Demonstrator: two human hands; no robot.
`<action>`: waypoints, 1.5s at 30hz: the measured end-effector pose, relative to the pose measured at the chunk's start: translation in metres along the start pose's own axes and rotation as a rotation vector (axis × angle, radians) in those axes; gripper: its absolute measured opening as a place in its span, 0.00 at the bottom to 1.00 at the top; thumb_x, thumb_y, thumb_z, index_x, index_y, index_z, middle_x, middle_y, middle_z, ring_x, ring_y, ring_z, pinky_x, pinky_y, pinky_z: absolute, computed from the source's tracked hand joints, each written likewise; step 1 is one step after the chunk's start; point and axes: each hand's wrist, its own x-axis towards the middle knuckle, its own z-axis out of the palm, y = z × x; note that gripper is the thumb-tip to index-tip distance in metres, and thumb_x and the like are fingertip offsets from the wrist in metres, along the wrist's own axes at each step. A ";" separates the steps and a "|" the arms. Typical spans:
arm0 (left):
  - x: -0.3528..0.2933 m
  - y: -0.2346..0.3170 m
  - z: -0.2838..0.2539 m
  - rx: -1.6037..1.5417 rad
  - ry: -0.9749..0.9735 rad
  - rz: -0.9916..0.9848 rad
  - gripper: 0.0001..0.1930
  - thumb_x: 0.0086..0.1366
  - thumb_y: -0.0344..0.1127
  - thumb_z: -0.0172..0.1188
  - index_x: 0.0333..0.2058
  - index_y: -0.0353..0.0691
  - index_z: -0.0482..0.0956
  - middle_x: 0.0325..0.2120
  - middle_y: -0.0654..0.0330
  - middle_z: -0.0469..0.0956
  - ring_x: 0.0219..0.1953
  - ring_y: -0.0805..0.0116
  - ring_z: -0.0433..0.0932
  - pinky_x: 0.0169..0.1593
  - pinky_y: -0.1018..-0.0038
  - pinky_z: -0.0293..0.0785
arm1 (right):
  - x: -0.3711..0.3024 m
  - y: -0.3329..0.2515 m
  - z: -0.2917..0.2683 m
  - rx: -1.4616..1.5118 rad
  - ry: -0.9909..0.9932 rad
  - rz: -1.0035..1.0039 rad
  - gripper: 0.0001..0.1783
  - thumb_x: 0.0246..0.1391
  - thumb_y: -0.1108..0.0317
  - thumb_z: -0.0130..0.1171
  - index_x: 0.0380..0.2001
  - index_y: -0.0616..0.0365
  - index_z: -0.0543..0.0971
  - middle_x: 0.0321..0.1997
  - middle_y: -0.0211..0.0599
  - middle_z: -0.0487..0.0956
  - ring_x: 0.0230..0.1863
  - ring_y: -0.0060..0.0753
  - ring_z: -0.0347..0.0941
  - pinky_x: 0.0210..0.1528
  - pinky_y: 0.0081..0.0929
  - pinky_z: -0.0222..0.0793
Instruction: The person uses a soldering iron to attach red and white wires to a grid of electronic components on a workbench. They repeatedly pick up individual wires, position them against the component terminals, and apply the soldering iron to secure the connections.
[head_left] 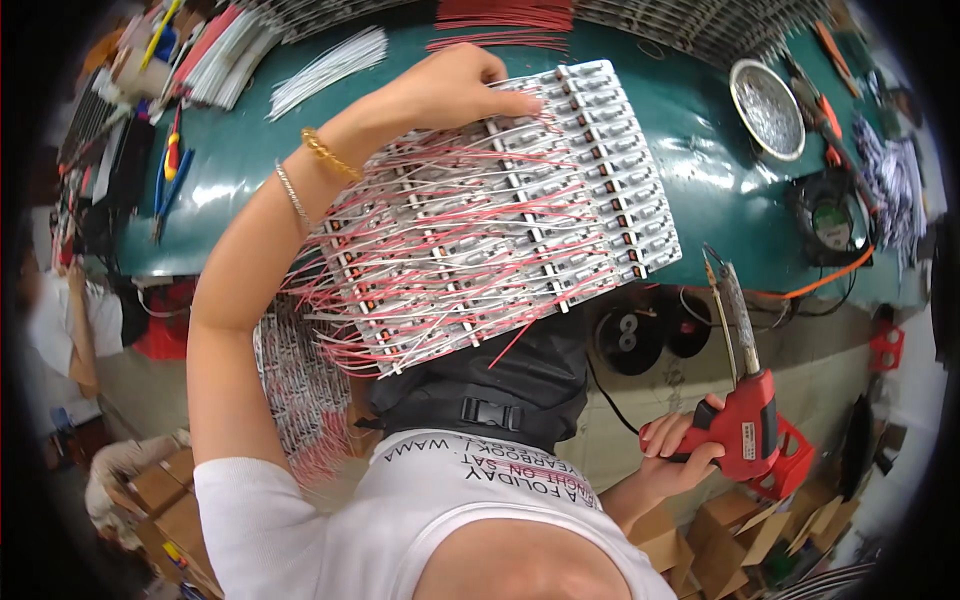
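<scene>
A large panel of small grey electronic parts (632, 160) lies tilted across the table's front edge and over my lap. Red and white wires (450, 225) cover its left and middle, many hanging loose past the left edge; the right-hand columns show no wires. My left hand (462, 88) is at the panel's far edge, fingers curled and one digit pressed down by a wire end. Whatever lies between those fingers is too small to make out. My right hand (682, 445) grips a red and black soldering gun (748, 430), its metal tip pointing up beside the panel's right corner.
On the green table (690, 110) are a bowl of small metal bits (767, 108), a black tape measure (835, 218), white wires (330, 68), red wires (500, 20), and a screwdriver (174, 145) beside blue-handled pliers (170, 185). Cardboard boxes (735, 535) stand behind; another person (70, 320) is at left.
</scene>
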 end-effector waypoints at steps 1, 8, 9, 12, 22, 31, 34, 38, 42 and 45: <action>-0.002 -0.002 0.002 -0.036 0.061 0.043 0.23 0.55 0.53 0.62 0.22 0.34 0.75 0.14 0.67 0.63 0.20 0.79 0.60 0.23 0.77 0.57 | 0.001 -0.001 0.001 -0.002 0.010 -0.003 0.34 0.58 0.43 0.44 0.52 0.67 0.62 0.09 0.27 0.59 0.07 0.20 0.54 0.12 0.18 0.56; -0.053 -0.009 -0.008 -0.423 0.230 0.097 0.21 0.55 0.51 0.62 0.25 0.35 0.78 0.17 0.65 0.71 0.22 0.78 0.65 0.26 0.77 0.62 | 0.018 -0.004 0.018 -0.043 0.025 -0.005 0.34 0.59 0.42 0.41 0.52 0.65 0.63 0.10 0.24 0.57 0.07 0.18 0.51 0.14 0.18 0.52; -0.062 -0.012 -0.009 -0.489 0.275 0.072 0.22 0.54 0.52 0.63 0.24 0.34 0.78 0.18 0.63 0.72 0.23 0.76 0.68 0.27 0.76 0.63 | 0.021 -0.003 0.019 -0.025 -0.002 0.003 0.34 0.60 0.43 0.41 0.53 0.65 0.63 0.10 0.24 0.57 0.08 0.18 0.50 0.14 0.18 0.52; -0.102 -0.018 -0.028 -0.658 0.359 0.044 0.22 0.52 0.52 0.65 0.24 0.34 0.80 0.19 0.61 0.75 0.25 0.75 0.70 0.29 0.76 0.65 | 0.023 0.000 0.032 -0.012 0.053 0.030 0.34 0.59 0.43 0.42 0.54 0.65 0.62 0.11 0.24 0.57 0.09 0.17 0.50 0.15 0.17 0.51; -0.394 -0.101 -0.113 -0.585 0.946 -0.181 0.17 0.62 0.31 0.54 0.48 0.31 0.71 0.43 0.62 0.74 0.40 0.76 0.74 0.46 0.79 0.69 | 0.045 0.002 0.025 -0.002 -0.145 0.179 0.30 0.61 0.40 0.34 0.14 0.51 0.59 0.12 0.26 0.55 0.14 0.22 0.54 0.22 0.20 0.54; -0.591 -0.168 -0.075 -0.946 1.012 -0.419 0.15 0.65 0.37 0.52 0.47 0.35 0.73 0.42 0.63 0.76 0.42 0.78 0.74 0.48 0.80 0.69 | 0.040 -0.002 0.062 -0.105 -0.111 0.110 0.29 0.62 0.43 0.35 0.29 0.61 0.68 0.15 0.25 0.55 0.16 0.20 0.51 0.25 0.19 0.52; -0.588 -0.171 -0.065 -0.730 0.970 -0.584 0.15 0.63 0.36 0.55 0.45 0.33 0.74 0.41 0.65 0.76 0.41 0.79 0.73 0.47 0.81 0.68 | 0.038 -0.003 0.074 -0.111 -0.141 0.085 0.29 0.62 0.45 0.36 0.40 0.65 0.68 0.15 0.25 0.54 0.16 0.19 0.50 0.25 0.19 0.52; -0.544 -0.185 -0.038 -0.657 0.770 -0.699 0.14 0.63 0.37 0.55 0.43 0.33 0.76 0.37 0.65 0.77 0.39 0.77 0.74 0.47 0.79 0.69 | 0.047 0.009 0.066 -0.044 -0.186 0.123 0.32 0.62 0.45 0.36 0.49 0.67 0.67 0.15 0.24 0.55 0.16 0.18 0.49 0.25 0.19 0.51; -0.513 -0.212 -0.011 -0.912 0.727 -0.766 0.13 0.63 0.37 0.55 0.41 0.33 0.77 0.36 0.64 0.78 0.36 0.77 0.75 0.43 0.79 0.71 | 0.046 0.009 0.065 -0.089 -0.183 0.116 0.32 0.62 0.45 0.36 0.51 0.67 0.65 0.15 0.24 0.55 0.16 0.18 0.49 0.24 0.19 0.50; -0.491 -0.220 -0.006 -0.902 0.741 -0.718 0.13 0.63 0.38 0.55 0.41 0.34 0.77 0.35 0.63 0.78 0.34 0.77 0.75 0.41 0.80 0.72 | 0.042 0.004 0.072 -0.142 -0.140 0.088 0.32 0.62 0.45 0.36 0.52 0.67 0.65 0.15 0.24 0.54 0.16 0.18 0.49 0.24 0.19 0.50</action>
